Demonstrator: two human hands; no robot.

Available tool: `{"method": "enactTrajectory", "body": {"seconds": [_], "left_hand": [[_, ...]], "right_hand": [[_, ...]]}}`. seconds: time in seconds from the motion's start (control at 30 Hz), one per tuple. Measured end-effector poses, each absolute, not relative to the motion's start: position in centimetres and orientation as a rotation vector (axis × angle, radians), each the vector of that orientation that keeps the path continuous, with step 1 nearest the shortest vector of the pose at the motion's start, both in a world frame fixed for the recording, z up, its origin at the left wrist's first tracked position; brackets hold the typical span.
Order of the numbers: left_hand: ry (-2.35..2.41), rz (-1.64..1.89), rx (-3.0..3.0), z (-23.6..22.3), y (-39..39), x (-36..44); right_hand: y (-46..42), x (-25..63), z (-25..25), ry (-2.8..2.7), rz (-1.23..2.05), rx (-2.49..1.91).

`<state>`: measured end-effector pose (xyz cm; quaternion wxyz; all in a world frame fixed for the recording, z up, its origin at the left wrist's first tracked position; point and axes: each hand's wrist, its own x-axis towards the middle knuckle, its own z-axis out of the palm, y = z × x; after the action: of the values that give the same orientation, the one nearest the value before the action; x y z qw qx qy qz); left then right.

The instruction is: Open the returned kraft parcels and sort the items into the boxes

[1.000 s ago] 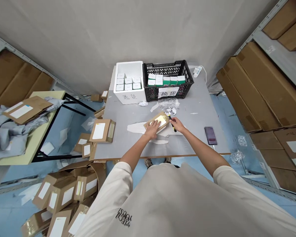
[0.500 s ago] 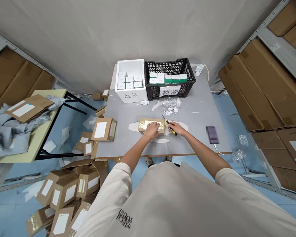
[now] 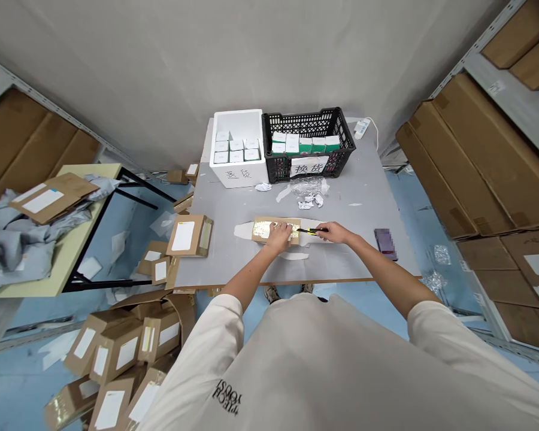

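while the left hand lies palm down on this flat brown cardboard parcel, what would you guys say about how it handles? it's sitting flat on the grey tabletop, near the front edge, with a white paper scrap poking out on its left. can't really tell how far apart the fingers are from this angle.

> looks light to me, though there's no telling what's inside. the cardboard seems fairly stiff, so it should keep its shape, but i'd guess the corners would dent if you squeezed them.

ok and the top? there's shiny clear tape right under that left hand, looks kinda slippery.

> yeah, i wouldn't trust the tape for grip. i'd take hold along the long plain cardboard sides, or keep a palm flat on top like that.

right hand is pinching a yellow-and-black utility knife between thumb and fingers, with the tip pointing at the parcel's right end, just beside the left fingers.

> careful with that, the hands are really close together there. the white foam box and black plastic crate are well away at the back, at least.
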<state>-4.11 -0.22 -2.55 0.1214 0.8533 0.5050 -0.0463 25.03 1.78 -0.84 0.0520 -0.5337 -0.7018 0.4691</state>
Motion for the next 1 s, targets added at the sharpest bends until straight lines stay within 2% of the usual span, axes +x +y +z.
{"method": "enactTrajectory", "body": {"seconds": [0.23, 0.83, 1.0], "left_hand": [[1.479, -0.166, 2.511, -2.6, -0.1, -4.1], [1.384, -0.083, 2.456, -3.0, 0.4, -4.9], [1.379, -0.103, 2.477, -3.1, 0.4, -4.9]], "right_hand": [[3.5, 24.3, -0.3, -2.478, 1.122, -1.578], [5.5, 24.5, -0.5, -2.576, 1.179, -1.552], [6.3, 23.1, -0.3, -2.652, 1.053, -1.546]]}}
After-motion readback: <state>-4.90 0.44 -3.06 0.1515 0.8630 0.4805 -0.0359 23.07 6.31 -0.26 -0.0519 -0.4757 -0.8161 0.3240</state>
